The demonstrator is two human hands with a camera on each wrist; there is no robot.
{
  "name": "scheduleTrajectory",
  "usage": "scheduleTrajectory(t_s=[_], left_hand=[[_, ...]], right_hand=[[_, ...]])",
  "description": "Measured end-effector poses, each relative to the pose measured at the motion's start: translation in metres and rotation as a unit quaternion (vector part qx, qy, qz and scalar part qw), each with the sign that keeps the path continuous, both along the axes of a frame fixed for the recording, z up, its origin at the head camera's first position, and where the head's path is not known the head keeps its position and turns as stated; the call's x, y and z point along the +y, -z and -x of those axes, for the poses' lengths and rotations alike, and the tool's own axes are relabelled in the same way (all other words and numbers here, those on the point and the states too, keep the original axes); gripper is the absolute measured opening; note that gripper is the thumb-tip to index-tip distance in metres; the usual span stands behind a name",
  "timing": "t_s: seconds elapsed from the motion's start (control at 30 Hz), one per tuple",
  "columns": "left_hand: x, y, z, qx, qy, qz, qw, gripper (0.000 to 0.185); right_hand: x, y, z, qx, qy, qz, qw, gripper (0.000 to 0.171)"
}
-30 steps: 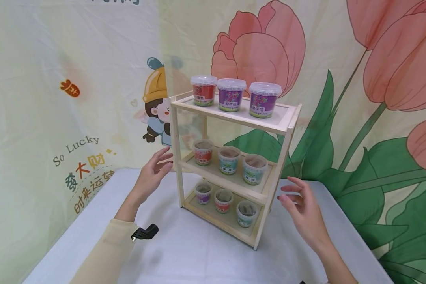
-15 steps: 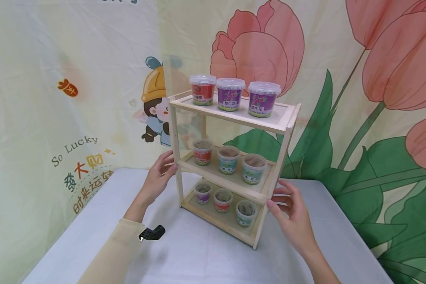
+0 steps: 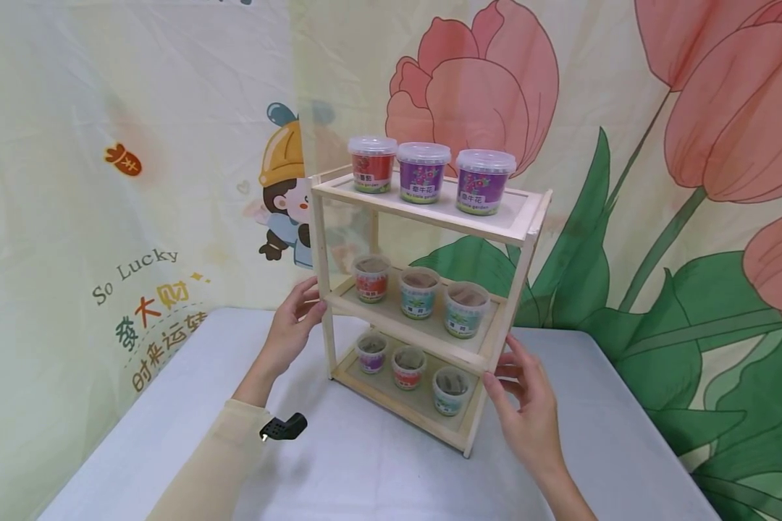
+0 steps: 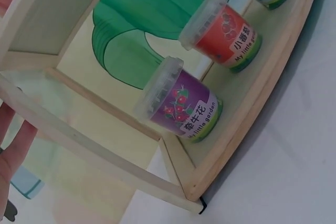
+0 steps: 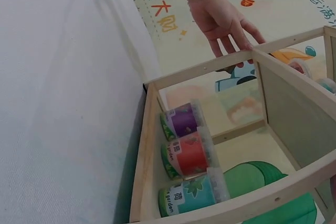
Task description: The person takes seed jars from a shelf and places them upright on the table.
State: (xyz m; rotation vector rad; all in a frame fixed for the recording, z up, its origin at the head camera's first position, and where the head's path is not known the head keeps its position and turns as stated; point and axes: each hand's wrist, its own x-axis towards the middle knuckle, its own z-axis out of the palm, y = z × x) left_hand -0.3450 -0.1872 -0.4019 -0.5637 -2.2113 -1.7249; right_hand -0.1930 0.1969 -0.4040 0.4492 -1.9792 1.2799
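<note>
A: Head view first: the biggest thing I've got is the table (image 3: 339,463) filling the lower frame, with the wooden shelf (image 3: 423,210) standing on it at centre.

B: And my hands on it?

A: The left hand (image 3: 293,329) is at centre left, fingers (image 3: 313,310) curled round the shelf's front left post at the middle tier. The right hand (image 3: 524,405) is lower right of centre, fingers (image 3: 503,373) wrapped on the front right post between the middle and bottom tiers.

B: What's on the tiers?

A: Three little tubs per tier. In the left wrist view a purple tub (image 4: 181,100) lies mid-frame on the bottom tier, a red tub (image 4: 223,30) just beside it toward the upper right.
</note>
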Motion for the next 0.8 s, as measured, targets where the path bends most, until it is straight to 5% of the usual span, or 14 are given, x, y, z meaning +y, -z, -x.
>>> scheduleTrajectory(t_s=[0.8], left_hand=[[-0.003, -0.005, 0.004, -0.016, 0.02, -0.011, 0.9996, 0.057]], right_hand=[[0.006, -0.001, 0.013, 0.052, 0.015, -0.012, 0.998, 0.073]])
